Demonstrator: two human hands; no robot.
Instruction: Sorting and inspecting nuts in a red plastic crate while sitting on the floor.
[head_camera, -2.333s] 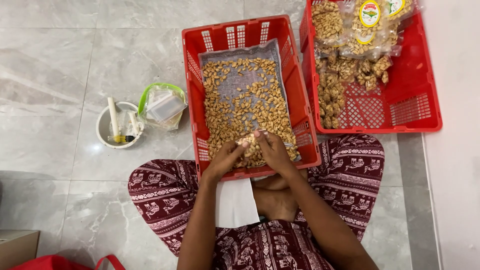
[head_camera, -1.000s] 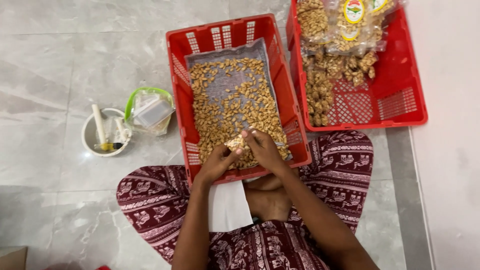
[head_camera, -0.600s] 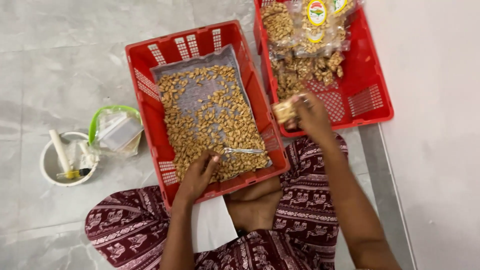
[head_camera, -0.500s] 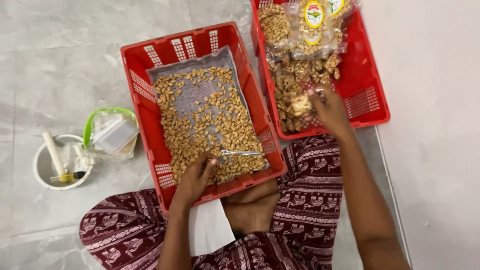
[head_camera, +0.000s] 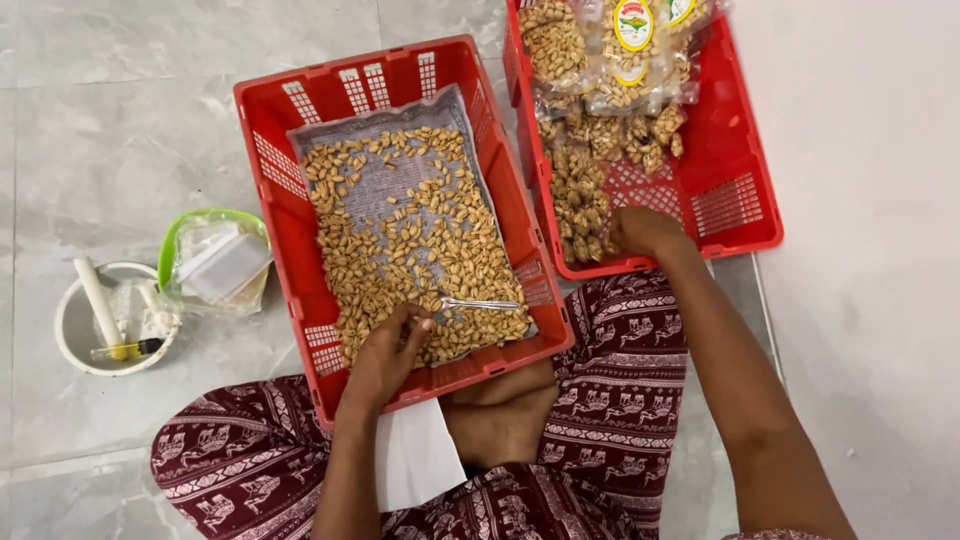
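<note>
A red slotted basket (head_camera: 285, 215) lined with grey mesh holds a loose layer of shelled nuts (head_camera: 400, 235). My left hand (head_camera: 385, 352) rests on the nuts at the basket's near edge, fingers bent, with nothing visibly in it. A metal spoon (head_camera: 482, 303) lies on the nuts just right of its fingertips. A second red basket (head_camera: 735, 185) on the right holds clear packets of nuts (head_camera: 585, 195). My right hand (head_camera: 645, 230) is down in that basket's near left corner, knuckles up, against the small packets; its fingers are hidden.
On the grey tiled floor at left stand a white bowl (head_camera: 75, 335) with a white stick and a small lighter, and a green-rimmed container of clear bags (head_camera: 215, 262). A white sheet (head_camera: 415, 460) lies on my lap. My patterned trousers and crossed legs fill the foreground.
Both hands were together at the left basket's near edge. My right hand then carried a small filled packet over to the right basket and lowered into it. The left hand stayed on the nuts.
</note>
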